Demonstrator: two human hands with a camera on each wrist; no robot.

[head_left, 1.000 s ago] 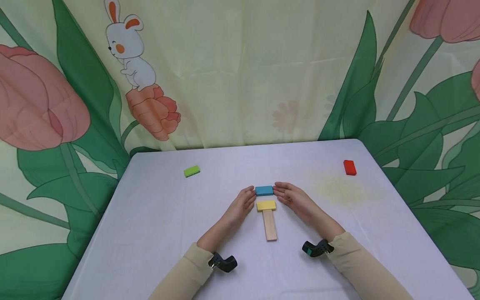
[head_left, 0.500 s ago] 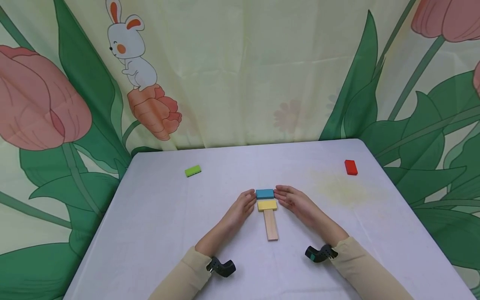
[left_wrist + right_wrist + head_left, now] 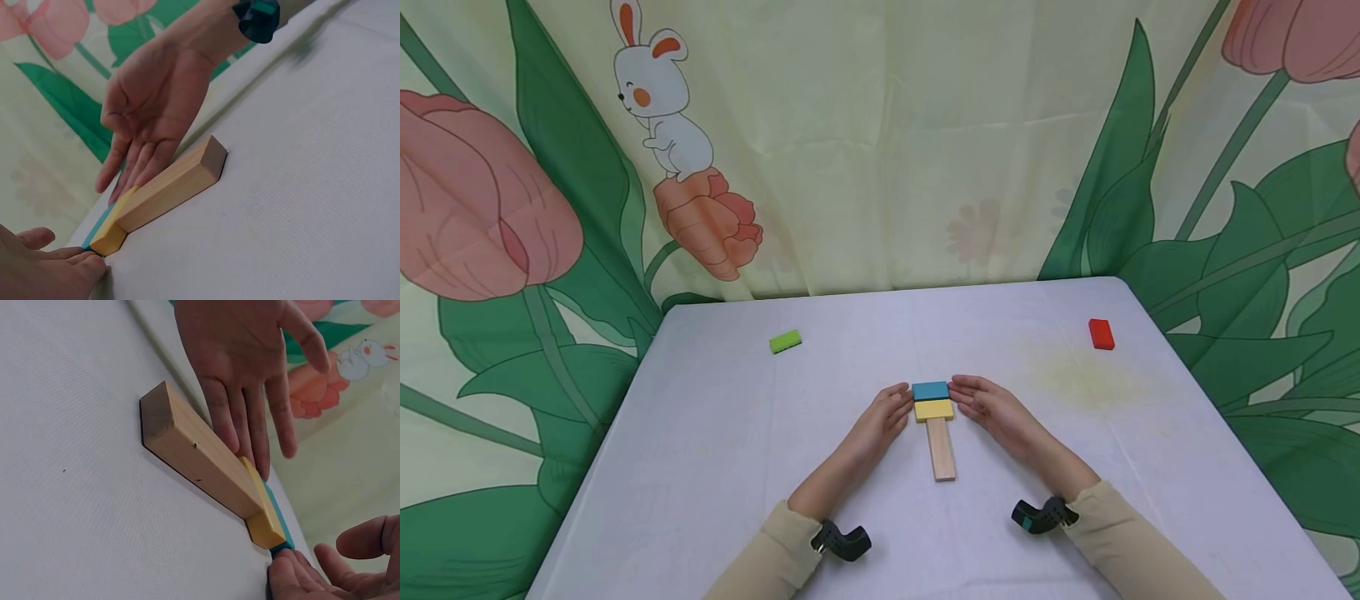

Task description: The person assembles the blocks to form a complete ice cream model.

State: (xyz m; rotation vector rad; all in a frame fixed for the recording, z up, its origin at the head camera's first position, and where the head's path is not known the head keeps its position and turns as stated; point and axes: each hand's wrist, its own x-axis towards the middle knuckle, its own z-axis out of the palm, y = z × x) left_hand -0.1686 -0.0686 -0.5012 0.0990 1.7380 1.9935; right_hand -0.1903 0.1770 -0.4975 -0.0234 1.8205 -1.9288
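Observation:
In the head view a blue block (image 3: 931, 391) lies crosswise at mid-table, against the far long side of a yellow block (image 3: 933, 410). A longer plain wooden block (image 3: 941, 450) runs from the yellow block's middle towards the person, forming a T. My left hand (image 3: 877, 421) touches the left end of the blue block with straight fingertips. From the other side, my right hand (image 3: 1003, 419) has its extended fingers at the right end. In the left wrist view the blue block (image 3: 99, 227) is mostly hidden behind the yellow one.
A green block (image 3: 786, 342) lies at the far left of the white-covered table (image 3: 715, 467). Towards the far right corner is a red block (image 3: 1102, 334). Behind the table's back edge hangs a printed curtain (image 3: 865, 167).
Between both hands, the blue block has slid towards the person, and its gap to the yellow block has closed. The green and red blocks stay in place.

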